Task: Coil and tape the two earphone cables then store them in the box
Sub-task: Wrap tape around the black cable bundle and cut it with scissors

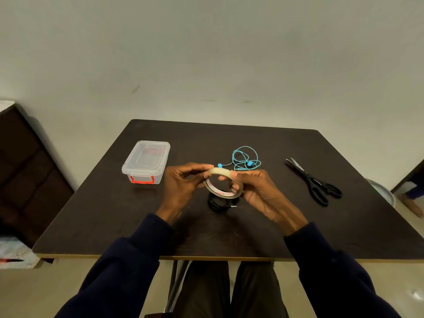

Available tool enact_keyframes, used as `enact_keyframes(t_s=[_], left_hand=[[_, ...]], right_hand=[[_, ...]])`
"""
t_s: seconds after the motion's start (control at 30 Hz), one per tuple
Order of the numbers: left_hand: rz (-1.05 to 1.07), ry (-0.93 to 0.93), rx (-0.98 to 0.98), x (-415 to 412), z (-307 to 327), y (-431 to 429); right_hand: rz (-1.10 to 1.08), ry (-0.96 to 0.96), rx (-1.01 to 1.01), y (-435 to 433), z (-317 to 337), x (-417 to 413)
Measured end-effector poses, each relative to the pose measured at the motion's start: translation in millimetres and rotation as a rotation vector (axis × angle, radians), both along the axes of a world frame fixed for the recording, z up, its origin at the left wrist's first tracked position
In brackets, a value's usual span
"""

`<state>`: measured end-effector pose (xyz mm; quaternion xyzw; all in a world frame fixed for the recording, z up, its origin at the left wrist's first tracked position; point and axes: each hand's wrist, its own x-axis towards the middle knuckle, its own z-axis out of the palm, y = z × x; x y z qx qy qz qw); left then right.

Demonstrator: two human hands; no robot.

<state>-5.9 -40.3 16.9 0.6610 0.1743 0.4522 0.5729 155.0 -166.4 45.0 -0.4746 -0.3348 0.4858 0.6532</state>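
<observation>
Over dark table point(229, 232), left hand point(181, 187) and right hand point(254, 191) fingers pinch tape roll point(220, 171)

Bare tabletop point(229, 237) runs along the near edge and far strip; the lidded box point(145, 161) stands at left; scissors point(314, 182) lie well right, with open room between them and the blue earphones point(245, 158); left hand point(183, 182) and right hand point(257, 191) hold tape point(220, 171) over the black cable point(215, 203), covering it.
</observation>
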Motion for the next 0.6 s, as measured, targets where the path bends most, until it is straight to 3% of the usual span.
enact_keyframes(t_s=[0.47, 0.6], left_hand=[[-0.139, -0.168, -0.618, 3.0, -15.4, 0.5], [-0.158, -0.121, -0.561, 0.6, -16.7, -1.1]], right_hand=[[0.033, 0.128, 0.079, -2.3, -2.4, -2.2], [-0.021, 0.101, 0.059, 0.8, -3.6, -3.0]])
